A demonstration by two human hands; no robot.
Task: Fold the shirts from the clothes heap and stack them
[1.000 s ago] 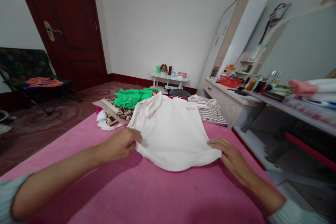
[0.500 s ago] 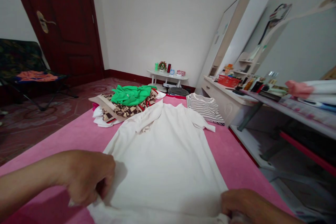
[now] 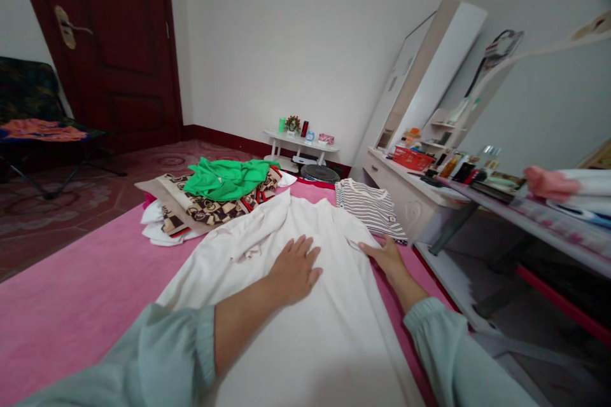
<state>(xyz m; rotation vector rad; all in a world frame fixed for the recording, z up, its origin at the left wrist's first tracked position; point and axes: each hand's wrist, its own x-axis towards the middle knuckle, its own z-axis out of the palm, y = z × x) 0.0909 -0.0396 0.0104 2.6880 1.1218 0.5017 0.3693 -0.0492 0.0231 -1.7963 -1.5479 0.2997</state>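
A white short-sleeved shirt [image 3: 305,343] lies spread out on the pink bed cover [image 3: 62,305], its collar end away from me. My left hand [image 3: 296,270] rests flat on the upper middle of the shirt, fingers stretched out. At the shirt's right sleeve is my right hand [image 3: 389,259], its thumb and fingers apart and touching the sleeve's edge. The left sleeve [image 3: 260,238] lies folded inward over the shirt's body.
Beyond the shirt on the left is a heap of clothes with a green garment [image 3: 231,178] on top. A folded striped shirt [image 3: 370,206] lies at the far right. A dresser [image 3: 405,197] and a glass-topped table [image 3: 482,203] stand along the right side.
Both hands have let go of the shirt's near hem and moved forward. The left now lies flat on the shirt's upper part; the right has reached the right sleeve.
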